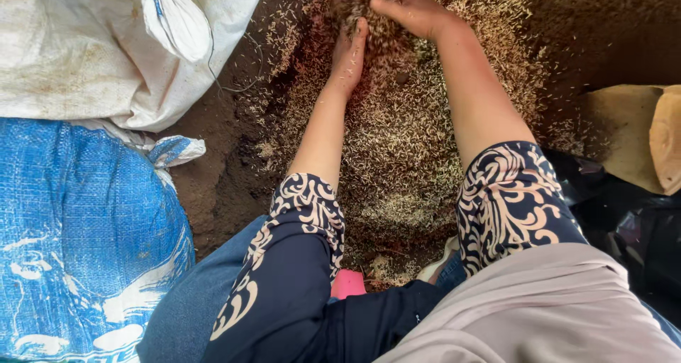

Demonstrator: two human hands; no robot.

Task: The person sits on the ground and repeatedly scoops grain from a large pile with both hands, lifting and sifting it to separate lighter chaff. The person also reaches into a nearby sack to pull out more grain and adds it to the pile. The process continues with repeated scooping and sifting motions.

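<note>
A heap of pale husked grain (401, 143) lies spread over dark soil in front of me. Both arms reach forward into it, sleeves dark with a cream swirl pattern. My left hand (349, 56) lies palm-in against the grain, fingers together. My right hand (411, 12) curls over from the right, facing the left one. Between the two hands sits a scooped clump of grain (379, 15), pressed from both sides at the top of the heap.
A white woven sack (85, 44) lies at the upper left, a blue woven sack (78, 235) below it. Black plastic (631, 221) and a tan stone or board (642, 132) lie at the right. Bare dark soil (220, 164) borders the grain.
</note>
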